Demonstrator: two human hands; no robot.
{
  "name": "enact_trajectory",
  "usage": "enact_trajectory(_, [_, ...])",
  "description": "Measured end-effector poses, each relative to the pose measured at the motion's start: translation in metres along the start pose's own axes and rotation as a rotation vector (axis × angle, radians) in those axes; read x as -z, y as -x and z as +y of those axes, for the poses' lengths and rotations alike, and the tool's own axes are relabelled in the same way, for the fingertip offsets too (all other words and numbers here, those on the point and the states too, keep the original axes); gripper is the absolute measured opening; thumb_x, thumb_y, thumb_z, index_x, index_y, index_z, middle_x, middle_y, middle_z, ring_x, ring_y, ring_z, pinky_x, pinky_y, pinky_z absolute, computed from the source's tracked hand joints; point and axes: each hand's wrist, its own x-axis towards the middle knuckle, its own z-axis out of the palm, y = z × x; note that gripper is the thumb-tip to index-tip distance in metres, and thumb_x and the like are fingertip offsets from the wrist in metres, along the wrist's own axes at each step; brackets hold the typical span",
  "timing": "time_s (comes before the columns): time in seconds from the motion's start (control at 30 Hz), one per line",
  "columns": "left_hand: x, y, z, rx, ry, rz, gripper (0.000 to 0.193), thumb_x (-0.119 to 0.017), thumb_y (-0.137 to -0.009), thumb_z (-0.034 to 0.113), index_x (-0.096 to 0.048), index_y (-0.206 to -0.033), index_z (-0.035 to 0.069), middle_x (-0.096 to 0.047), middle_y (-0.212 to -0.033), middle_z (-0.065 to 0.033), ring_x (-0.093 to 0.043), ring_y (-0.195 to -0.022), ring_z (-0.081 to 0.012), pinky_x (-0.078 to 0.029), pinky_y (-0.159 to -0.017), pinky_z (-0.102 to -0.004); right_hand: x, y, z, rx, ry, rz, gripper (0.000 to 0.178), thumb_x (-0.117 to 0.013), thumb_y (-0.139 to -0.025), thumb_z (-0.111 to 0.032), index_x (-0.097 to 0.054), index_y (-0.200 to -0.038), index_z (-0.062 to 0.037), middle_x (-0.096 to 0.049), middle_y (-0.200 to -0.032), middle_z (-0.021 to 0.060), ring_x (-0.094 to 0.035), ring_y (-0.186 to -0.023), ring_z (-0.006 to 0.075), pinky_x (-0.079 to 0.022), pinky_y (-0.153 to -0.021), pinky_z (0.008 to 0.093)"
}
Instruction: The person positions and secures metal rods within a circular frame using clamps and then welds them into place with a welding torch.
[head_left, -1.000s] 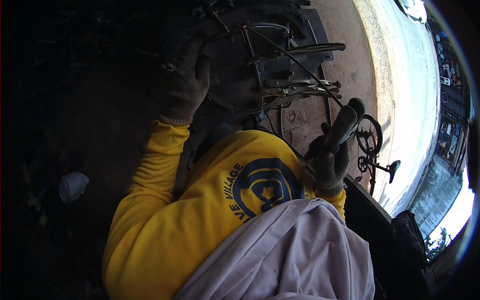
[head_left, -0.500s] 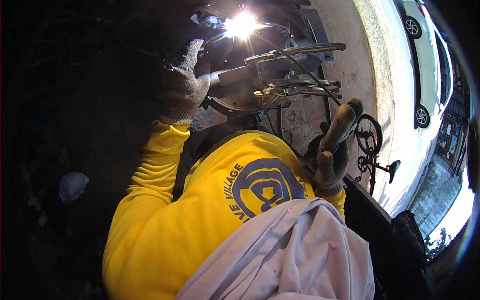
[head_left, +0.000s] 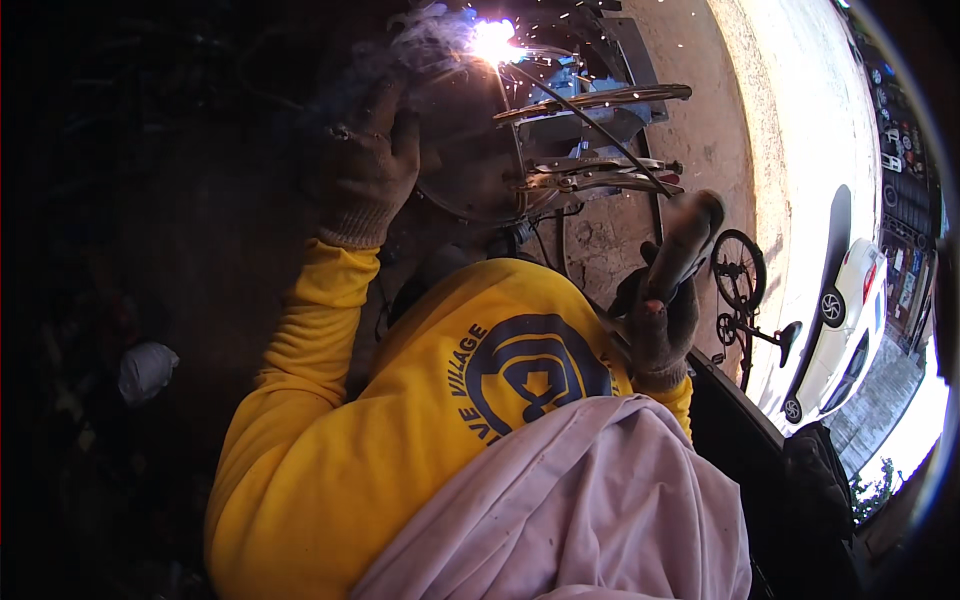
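Observation:
My right hand point(head_left: 662, 325), in a dirty work glove, is closed round the handle of a welding electrode holder point(head_left: 690, 235). A thin welding rod point(head_left: 590, 118) runs from it up and left to a bright arc point(head_left: 495, 42) with sparks and smoke. The arc burns on a metal frame point(head_left: 590, 98) of curved bars and flat plates. My left hand point(head_left: 365, 180), also gloved, is at the frame's left side, just below the smoke. Its thumb and one finger point upward, bent about something dark; the other fingers are lost in shadow.
A bicycle point(head_left: 740, 300) stands to the right, beyond a dark edge beside me. Farther right, a white car point(head_left: 835, 330) is on the sunlit ground. A pale crumpled bag point(head_left: 148, 372) lies in the shade at left. A pinkish cloth point(head_left: 590, 500) hangs over my chest.
The arc has moved slightly right and smoke has thickened over my left hand, which looks darker. My right hand has barely moved. The white car has moved lower in the picture.

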Motion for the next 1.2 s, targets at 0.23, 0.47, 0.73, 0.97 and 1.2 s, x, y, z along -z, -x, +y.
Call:
enact_trajectory(0.23, [0.003, -0.012, 0.002, 0.006, 0.077, 0.216, 0.031, -0.067, -0.092, 0.021, -0.068, -0.121, 0.011, -0.068, -0.126, -0.0090, -0.071, -0.087, -0.0333, -0.058, -0.076, -0.0393, -0.005, 0.001, -0.008, -0.019, -0.181, 0.110, 0.090, -0.071, -0.090, -0.053, -0.039, -0.142, 0.0133, -0.065, -0.088, 0.0084, -0.062, -0.072, 0.0165, -0.050, -0.066, 0.0281])
enact_trajectory(0.47, [0.004, -0.007, -0.002, -0.210, -0.252, 0.093, 0.003, -0.065, -0.087, 0.009, -0.067, -0.084, 0.007, -0.067, -0.129, -0.0056, -0.072, -0.085, -0.0257, -0.059, -0.070, -0.0355, -0.005, -0.002, -0.005, 0.102, -0.065, 0.045, 0.082, -0.071, -0.091, -0.050, -0.042, -0.138, 0.0107, -0.064, -0.084, 0.0078, -0.061, -0.071, 0.0139, -0.049, -0.064, 0.0271])
enact_trajectory(0.73, [0.008, -0.010, 0.002, -0.204, -0.139, 0.157, 0.004, -0.068, -0.081, 0.006, -0.064, -0.081, 0.006, -0.068, -0.124, -0.0100, -0.072, -0.091, -0.0252, -0.060, -0.068, -0.0361, -0.003, 0.000, -0.003, -0.010, -0.074, 0.024, 0.077, -0.071, -0.093, -0.046, -0.041, -0.139, 0.0073, -0.065, -0.086, 0.0071, -0.061, -0.072, 0.0132, -0.049, -0.065, 0.0267])
enact_trajectory(0.97, [0.002, -0.006, -0.001, -0.229, -0.230, 0.154, 0.009, -0.072, -0.078, 0.008, -0.065, -0.083, 0.006, -0.068, -0.122, -0.0108, -0.072, -0.096, -0.0277, -0.061, -0.070, -0.0382, -0.003, -0.001, -0.005, -0.039, -0.082, 0.010, 0.088, -0.077, -0.087, -0.042, -0.036, -0.145, 0.0098, -0.061, -0.090, 0.0057, -0.061, -0.075, 0.0150, -0.052, -0.062, 0.0271])
enact_trajectory(1.2, [0.002, -0.007, -0.004, -0.231, -0.202, 0.142, 0.009, -0.073, -0.079, 0.009, -0.065, -0.082, 0.006, -0.068, -0.123, -0.0117, -0.074, -0.091, -0.0271, -0.062, -0.067, -0.0372, -0.006, -0.003, -0.006, -0.014, -0.066, 0.009, 0.095, -0.076, -0.086, -0.050, -0.034, -0.144, 0.0125, -0.061, -0.088, 0.0049, -0.060, -0.075, 0.0135, -0.049, -0.063, 0.0250])
